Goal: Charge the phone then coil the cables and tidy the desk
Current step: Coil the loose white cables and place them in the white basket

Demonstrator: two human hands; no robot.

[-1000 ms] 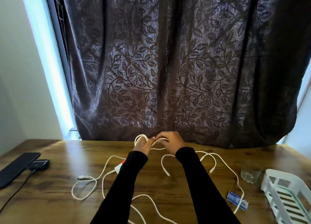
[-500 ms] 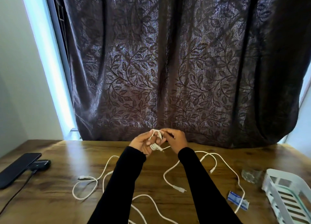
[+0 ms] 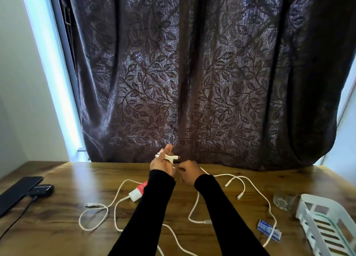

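The left hand [image 3: 161,162] is holding a small white coiled cable [image 3: 169,158] up above the far edge of the bench [image 3: 57,227], its fingers [image 3: 168,148] fairly straight with the loops wrapped across them and a plug tip sticking out to the right. The right hand [image 3: 187,172] is sitting just beside and below it, fingers curled inward; whether it is pinching the loose tail of that cable cannot be told from here. Two more white cables are lying loose on the wood: one looping cable [image 3: 94,215] on the left and a longer cable [image 3: 256,196] trailing to the right, near a white slotted tray [image 3: 327,228]. The phone [image 3: 18,192] is lying at the far left edge, with a dark charger block [image 3: 41,190] touching it and a dark lead running off toward the front. The cables are looking light, thin and floppy, so a bundle will likely be springing open unless gripped across all its loops; the loose ones are best taken near a plug end. A red-and-white tube [image 3: 139,191] and a small blue packet [image 3: 268,229] carry print too small to read.
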